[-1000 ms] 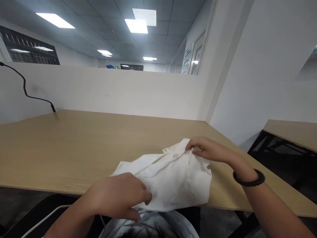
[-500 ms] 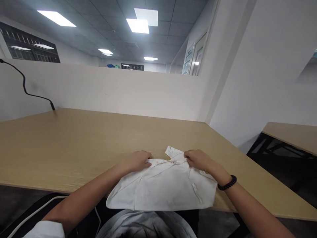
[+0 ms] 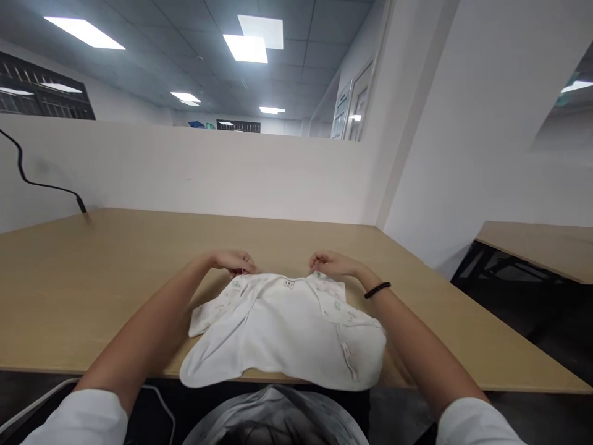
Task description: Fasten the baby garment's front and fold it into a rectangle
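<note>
A small white baby top [image 3: 291, 324] lies spread at the table's front edge, with its hem partly over the edge. Small animal prints cover its sleeves, and a label shows inside the neckline. At the top left shoulder, my left hand [image 3: 234, 262] pinches the fabric with closed fingers. My right hand [image 3: 330, 263] grips the other shoulder in the same way, just right of the neck opening. A black coiled band [image 3: 377, 290] circles my right wrist. The left sleeve hangs out toward the lower left; the right one lies partly folded.
The wooden table [image 3: 152, 247] ends at a white partition [image 3: 231, 173]. A black flexible stalk [image 3: 44, 184] rises at the far left. To the right, beyond a white wall, stands another table [image 3: 537, 247]. A white cable [image 3: 34, 405] runs below the front edge.
Both hands have moved farther from me and to the left, drawing the top up onto the table. Its neckline and printed sleeves now show, more opened out.
</note>
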The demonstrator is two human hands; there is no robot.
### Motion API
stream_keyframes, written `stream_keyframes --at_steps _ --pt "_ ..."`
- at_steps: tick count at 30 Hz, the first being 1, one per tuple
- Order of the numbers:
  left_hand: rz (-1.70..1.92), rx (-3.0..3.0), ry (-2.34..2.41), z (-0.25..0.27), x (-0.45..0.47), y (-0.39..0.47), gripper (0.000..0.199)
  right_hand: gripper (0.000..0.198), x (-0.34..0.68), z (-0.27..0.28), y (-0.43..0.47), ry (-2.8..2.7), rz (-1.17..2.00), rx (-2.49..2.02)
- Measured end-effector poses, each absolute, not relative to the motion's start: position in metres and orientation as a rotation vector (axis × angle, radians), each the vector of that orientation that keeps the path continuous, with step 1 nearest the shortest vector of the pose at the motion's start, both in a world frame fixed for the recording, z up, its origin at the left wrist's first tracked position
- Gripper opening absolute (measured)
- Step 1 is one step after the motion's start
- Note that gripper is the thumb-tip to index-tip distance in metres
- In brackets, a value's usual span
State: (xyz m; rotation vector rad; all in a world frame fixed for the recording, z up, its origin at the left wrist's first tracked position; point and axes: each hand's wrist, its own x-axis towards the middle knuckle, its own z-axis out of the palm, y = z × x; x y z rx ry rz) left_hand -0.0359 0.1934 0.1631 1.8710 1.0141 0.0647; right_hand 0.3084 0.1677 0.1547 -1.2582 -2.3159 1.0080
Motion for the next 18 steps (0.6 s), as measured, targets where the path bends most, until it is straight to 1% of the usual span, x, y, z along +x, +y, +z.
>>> stream_keyframes --at_steps 2,4,6,8,10,12,14,18 --pt "0.108 1.826 0.986 0.153 -0.051 0.207 0.047 0.034 0.311 0.142 0.189 -2.389 1.024 -1.272" --pt "0.157 1.810 0.955 0.141 -0.065 0.215 0.046 0.042 0.318 0.127 0.205 -2.447 1.135 -1.291" --pt "0.122 1.820 0.889 0.129 -0.076 0.217 0.045 0.041 0.328 0.113 0.214 -2.451 1.142 -1.297" --pt "0.033 1.854 0.802 0.119 -0.082 0.215 0.046 0.032 0.339 0.102 0.216 -2.415 1.018 -1.341" --pt "-0.037 1.903 0.759 0.113 -0.083 0.212 0.042 0.026 0.350 0.096 0.212 -2.334 0.929 -1.410" --pt "-0.060 1.939 0.772 0.111 -0.082 0.209 0.036 0.028 0.358 0.095 0.205 -2.207 0.928 -1.427" --pt "-0.011 1.916 0.805 0.113 -0.081 0.207 0.033 0.032 0.363 0.096 0.198 -2.047 0.962 -1.366" --pt "0.253 1.726 0.935 0.115 -0.095 0.204 0.035 0.031 0.377 0.098 0.195 -1.676 0.929 -1.351"
